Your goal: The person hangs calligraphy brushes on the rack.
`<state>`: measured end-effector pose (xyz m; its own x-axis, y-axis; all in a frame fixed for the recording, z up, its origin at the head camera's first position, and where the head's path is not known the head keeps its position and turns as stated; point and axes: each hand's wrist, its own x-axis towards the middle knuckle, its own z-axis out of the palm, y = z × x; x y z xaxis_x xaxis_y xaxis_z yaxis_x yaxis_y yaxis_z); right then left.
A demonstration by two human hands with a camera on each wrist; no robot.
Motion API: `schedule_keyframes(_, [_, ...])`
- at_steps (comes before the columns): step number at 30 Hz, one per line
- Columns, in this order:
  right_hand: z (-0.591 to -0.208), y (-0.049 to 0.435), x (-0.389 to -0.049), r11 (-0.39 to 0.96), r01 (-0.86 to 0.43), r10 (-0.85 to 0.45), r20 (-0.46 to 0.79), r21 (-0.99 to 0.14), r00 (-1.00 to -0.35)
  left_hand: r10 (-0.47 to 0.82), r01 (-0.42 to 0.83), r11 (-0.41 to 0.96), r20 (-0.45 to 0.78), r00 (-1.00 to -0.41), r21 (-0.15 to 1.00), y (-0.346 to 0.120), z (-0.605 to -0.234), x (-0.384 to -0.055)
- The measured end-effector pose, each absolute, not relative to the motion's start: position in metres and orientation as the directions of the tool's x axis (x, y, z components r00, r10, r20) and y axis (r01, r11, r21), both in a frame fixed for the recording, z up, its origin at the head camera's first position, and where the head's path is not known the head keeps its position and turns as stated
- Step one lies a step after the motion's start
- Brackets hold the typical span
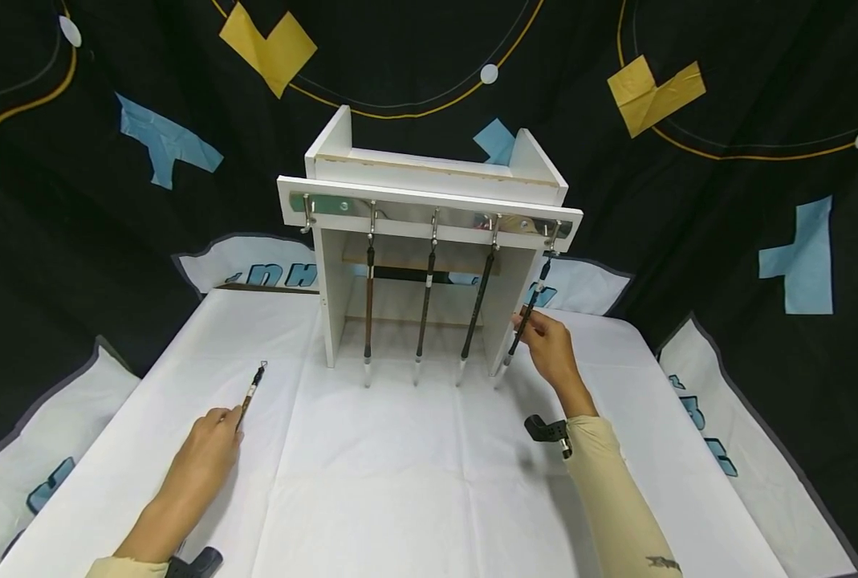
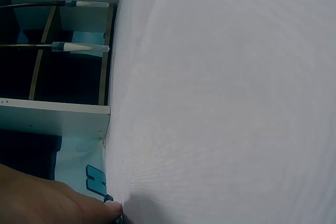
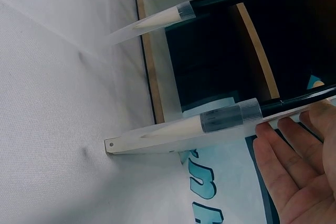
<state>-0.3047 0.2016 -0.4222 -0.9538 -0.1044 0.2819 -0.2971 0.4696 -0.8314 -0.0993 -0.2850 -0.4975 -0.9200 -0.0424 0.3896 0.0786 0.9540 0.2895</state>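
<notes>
My left hand (image 1: 208,453) grips a calligraphy brush (image 1: 257,377) by its handle, low over the left of the table, with the looped end pointing away. At the rack's right end, my right hand (image 1: 550,347) pinches the handle of a dark hanging brush (image 1: 542,277). This brush tilts, its top at the rightmost hook (image 1: 553,233). In the right wrist view its pale bristles sit inside a clear cap (image 3: 178,128), with my other fingers (image 3: 281,156) loosely bent beside the handle. Several more capped brushes (image 1: 426,297) hang from hooks to its left.
The white wooden rack (image 1: 429,189) stands at the back of the white-covered table (image 1: 371,482), with a metal hook rail (image 1: 414,213) across its front. A bare hook (image 1: 307,213) is at the rail's left end. Black cloth (image 1: 717,241) hangs behind.
</notes>
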Motion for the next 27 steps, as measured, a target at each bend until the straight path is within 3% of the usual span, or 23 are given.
schedule_keyframes(27, [-0.4226, 0.2008, -0.3031, 0.458, -0.283, -0.101, 0.267, -0.843, -0.958, -0.076, 0.06, 0.94, 0.376, -0.923, 0.337, -0.2854, -0.4959, -0.1035])
